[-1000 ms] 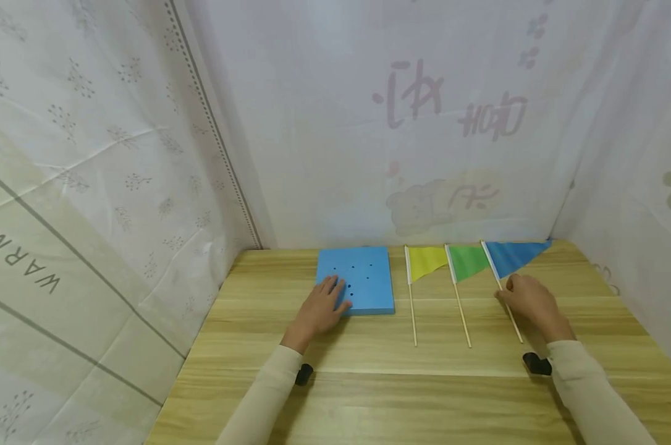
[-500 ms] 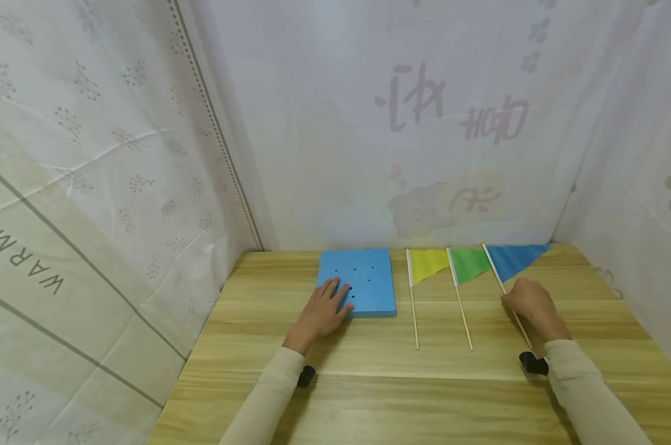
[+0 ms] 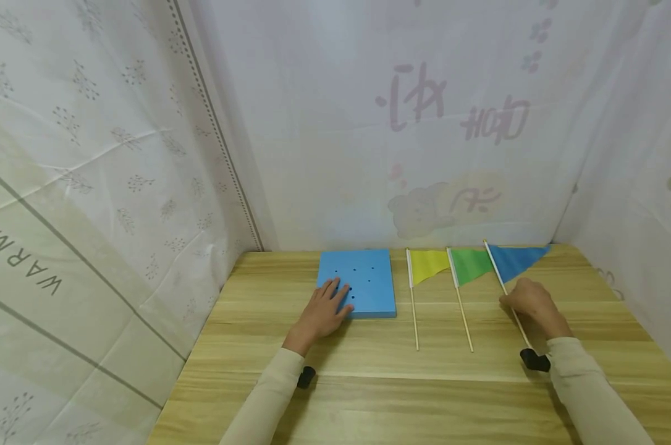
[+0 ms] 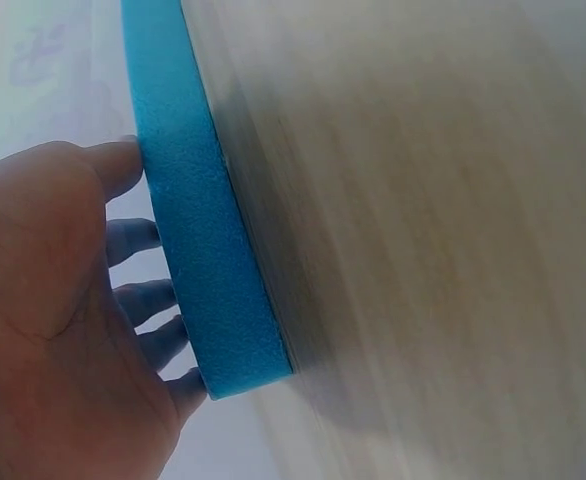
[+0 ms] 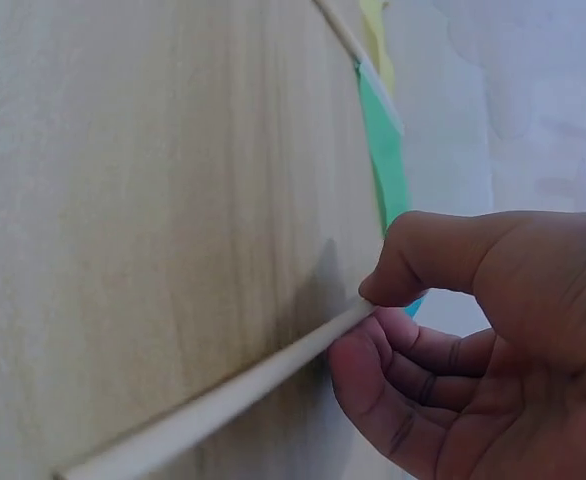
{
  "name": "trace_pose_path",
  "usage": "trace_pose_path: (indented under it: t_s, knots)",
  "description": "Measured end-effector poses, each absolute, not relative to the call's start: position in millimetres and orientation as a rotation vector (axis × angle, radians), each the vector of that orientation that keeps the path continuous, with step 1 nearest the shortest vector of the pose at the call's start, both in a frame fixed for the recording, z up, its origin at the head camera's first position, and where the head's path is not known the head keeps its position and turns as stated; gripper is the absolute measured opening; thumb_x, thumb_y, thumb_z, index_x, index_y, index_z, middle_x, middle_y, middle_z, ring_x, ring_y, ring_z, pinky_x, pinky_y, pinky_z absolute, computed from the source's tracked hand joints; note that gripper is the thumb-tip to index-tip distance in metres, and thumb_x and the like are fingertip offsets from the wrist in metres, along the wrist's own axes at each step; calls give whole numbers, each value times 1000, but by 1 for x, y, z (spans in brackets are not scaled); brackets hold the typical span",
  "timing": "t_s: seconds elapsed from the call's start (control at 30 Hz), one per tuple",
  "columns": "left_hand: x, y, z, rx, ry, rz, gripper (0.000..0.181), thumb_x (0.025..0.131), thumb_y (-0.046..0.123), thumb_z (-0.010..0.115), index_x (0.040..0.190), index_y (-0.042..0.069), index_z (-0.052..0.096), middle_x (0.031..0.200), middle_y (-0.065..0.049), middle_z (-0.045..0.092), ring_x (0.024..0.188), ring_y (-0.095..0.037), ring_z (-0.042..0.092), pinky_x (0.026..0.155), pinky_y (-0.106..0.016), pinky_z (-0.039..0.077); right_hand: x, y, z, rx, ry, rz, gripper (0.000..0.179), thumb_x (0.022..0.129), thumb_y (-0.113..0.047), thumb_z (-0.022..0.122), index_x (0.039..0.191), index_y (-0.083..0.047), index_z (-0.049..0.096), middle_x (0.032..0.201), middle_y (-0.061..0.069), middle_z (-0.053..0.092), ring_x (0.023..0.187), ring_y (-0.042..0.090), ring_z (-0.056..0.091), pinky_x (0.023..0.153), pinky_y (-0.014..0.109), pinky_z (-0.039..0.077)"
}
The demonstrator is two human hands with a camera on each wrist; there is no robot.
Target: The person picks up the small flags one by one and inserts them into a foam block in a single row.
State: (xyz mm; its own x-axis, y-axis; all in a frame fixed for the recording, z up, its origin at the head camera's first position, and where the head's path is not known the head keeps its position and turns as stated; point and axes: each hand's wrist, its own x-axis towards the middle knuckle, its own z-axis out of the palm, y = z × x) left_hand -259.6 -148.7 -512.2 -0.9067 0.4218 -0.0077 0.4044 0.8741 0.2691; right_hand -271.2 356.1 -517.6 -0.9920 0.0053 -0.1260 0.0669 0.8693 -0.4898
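My left hand (image 3: 320, 309) rests on the near left part of a flat blue foam block (image 3: 371, 300) dotted with several small holes. In the left wrist view its fingertips lie on the top face of the foam block (image 4: 198, 230), and the fingers are spread. My right hand (image 3: 532, 304) pinches the wooden stick of a blue pennant flag (image 3: 516, 261), just below the cloth. Thumb and fingers meet on that stick (image 5: 243, 395) in the right wrist view, and its lower end is lifted slightly or lies close to the tabletop; I cannot tell which.
To the left of the blue flag lie a green pennant flag (image 3: 471, 266) and a yellow pennant flag (image 3: 427, 266) on their sticks. All are on a wooden table (image 3: 380, 402). Patterned white curtains (image 3: 324, 154) enclose its back and sides.
My right hand has moved slightly right and nearer along the blue flag's stick, and the stick's lower end has shifted to the right. The left hand stays on the foam block.
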Motion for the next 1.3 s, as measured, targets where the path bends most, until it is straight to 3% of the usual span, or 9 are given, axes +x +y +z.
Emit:
trace_pose_path:
  t_s: [0.33, 0.6, 0.7, 0.87, 1.0, 1.3]
  knots:
    - [-259, -148, -511, 645, 2965, 445, 61, 114, 41, 50, 166, 10, 40, 175, -21, 25, 164, -43, 23, 132, -62, 24, -270, 340, -490, -58, 2887, -836, 50, 95, -23, 67, 49, -20, 46, 46, -10, 45, 48, 13, 49, 51, 28, 36]
    - [-259, -148, -511, 641, 2953, 434, 62, 114, 41, 49, 167, 10, 38, 176, -21, 24, 164, -43, 22, 132, -62, 23, -278, 316, -473, -74, 2874, -938, 44, 97, -20, 64, 55, -19, 50, 55, -1, 64, 57, 18, 63, 57, 30, 42]
    - [-260, -148, -511, 637, 2954, 425, 62, 114, 41, 49, 167, 10, 38, 176, -21, 24, 164, -42, 21, 132, -61, 23, -282, 305, -467, -62, 2876, -966, 35, 95, -18, 64, 61, -15, 55, 62, 2, 69, 63, 21, 69, 59, 31, 46]
    - [-261, -147, -509, 627, 2951, 421, 64, 114, 44, 49, 167, 11, 37, 177, -20, 23, 165, -42, 20, 132, -61, 22, -289, 282, -455, -85, 2896, -1021, 19, 97, -17, 62, 84, -4, 60, 78, 11, 73, 73, 27, 75, 64, 33, 52]
    - [-262, -146, -509, 622, 2948, 423, 65, 113, 45, 50, 167, 11, 37, 177, -20, 23, 165, -43, 20, 132, -62, 21, -294, 259, -446, -152, 2920, -1098, 18, 99, -15, 61, 99, 2, 61, 92, 19, 73, 77, 32, 78, 64, 35, 58]
    - [-263, -146, -509, 635, 2938, 421, 65, 113, 44, 51, 167, 11, 37, 177, -20, 22, 165, -43, 19, 133, -61, 21, -317, 207, -439, -231, 2957, -1229, 14, 99, -15, 63, 99, -1, 61, 97, 20, 74, 81, 35, 80, 61, 31, 58]
